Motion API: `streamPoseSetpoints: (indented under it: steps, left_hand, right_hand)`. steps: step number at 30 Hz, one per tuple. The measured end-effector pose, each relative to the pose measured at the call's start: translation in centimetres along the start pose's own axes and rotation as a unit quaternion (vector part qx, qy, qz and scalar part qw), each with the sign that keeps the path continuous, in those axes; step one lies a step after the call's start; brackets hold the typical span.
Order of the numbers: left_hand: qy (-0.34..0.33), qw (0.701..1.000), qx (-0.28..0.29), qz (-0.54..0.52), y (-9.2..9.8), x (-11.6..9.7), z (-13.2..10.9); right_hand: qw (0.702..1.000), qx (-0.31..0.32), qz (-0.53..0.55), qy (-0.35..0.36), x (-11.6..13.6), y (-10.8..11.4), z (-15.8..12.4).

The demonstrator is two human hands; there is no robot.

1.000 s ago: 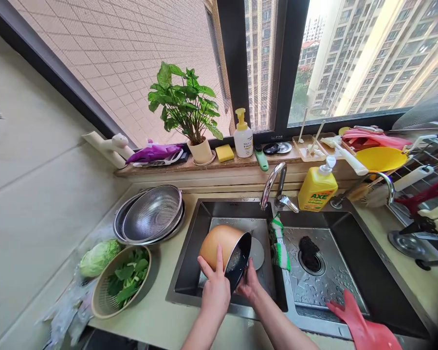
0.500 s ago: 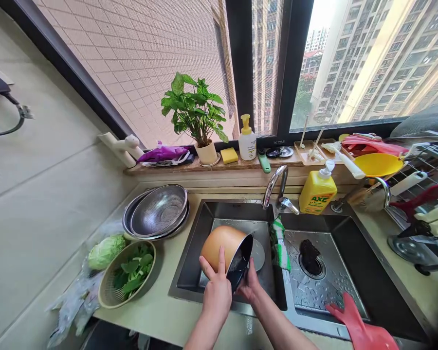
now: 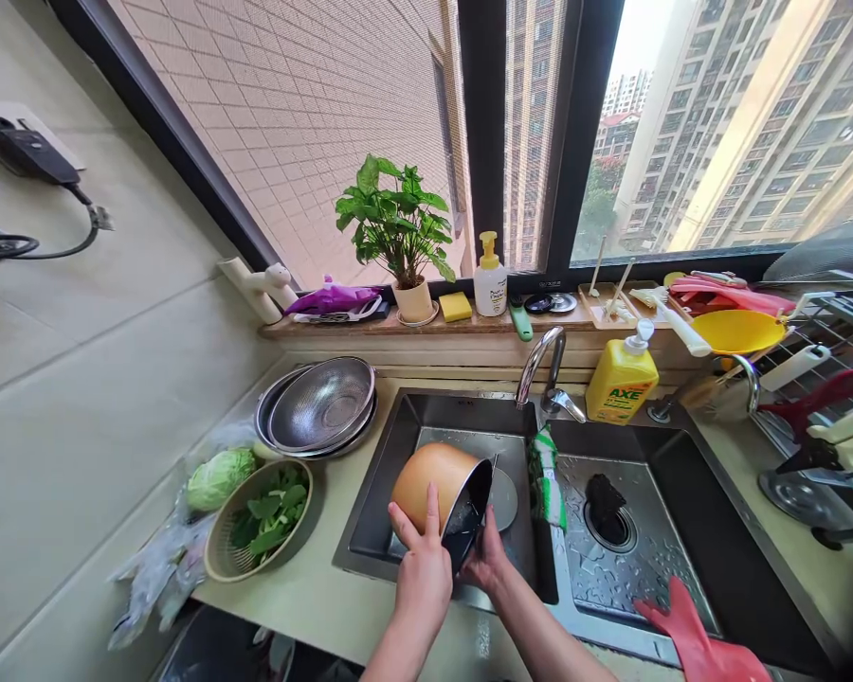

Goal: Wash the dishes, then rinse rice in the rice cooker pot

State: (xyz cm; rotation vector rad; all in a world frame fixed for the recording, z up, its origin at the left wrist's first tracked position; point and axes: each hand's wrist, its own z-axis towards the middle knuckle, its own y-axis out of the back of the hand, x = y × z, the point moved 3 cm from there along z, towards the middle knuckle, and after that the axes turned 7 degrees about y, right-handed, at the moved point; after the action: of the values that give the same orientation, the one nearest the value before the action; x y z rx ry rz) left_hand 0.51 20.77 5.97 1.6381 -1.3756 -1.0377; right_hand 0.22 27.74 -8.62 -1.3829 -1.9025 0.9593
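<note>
A copper-coloured pot (image 3: 432, 476) with a dark inside lies tilted over the left sink basin (image 3: 373, 530), its mouth facing right. My left hand (image 3: 426, 568) grips it from the near side, two fingers stretched along the outer wall and the thumb side hidden. At the lower rim, my right hand (image 3: 489, 559) holds the pot from below, with some fingers behind it. Something wet or shiny shows inside the pot; I cannot make out what. Behind the rim, a pale round dish (image 3: 503, 499) sits in the basin.
A green-and-white cloth (image 3: 549, 478) hangs over the divider. In the right basin (image 3: 654, 483) lies a dark scrubber (image 3: 603, 494); a red rubber glove (image 3: 703, 635) drapes its front edge. Faucet (image 3: 540, 365), yellow soap bottle (image 3: 620, 379), metal strainers (image 3: 323, 407) and a leaf-filled basket (image 3: 217, 545) surround the sink.
The camera view has turned slightly left, so the surroundings appear shifted right. Both hands keep their hold on the pot, which stays tilted much as before.
</note>
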Motion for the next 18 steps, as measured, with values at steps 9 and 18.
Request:
streamPoseSetpoints:
  steps: [9, 18]
  left_hand:
    - [0.006, 0.999, -0.002, -0.035, 0.2, 0.6, -0.6]
    - [-0.014, 0.999, -0.029, -0.029, -0.6, 0.6, -1.1]
  right_hand:
    - [1.000, 0.010, -0.006, -0.004, -0.1, 0.8, 0.0]
    - [0.999, -0.014, -0.042, 0.006, 0.1, 1.0, -0.6]
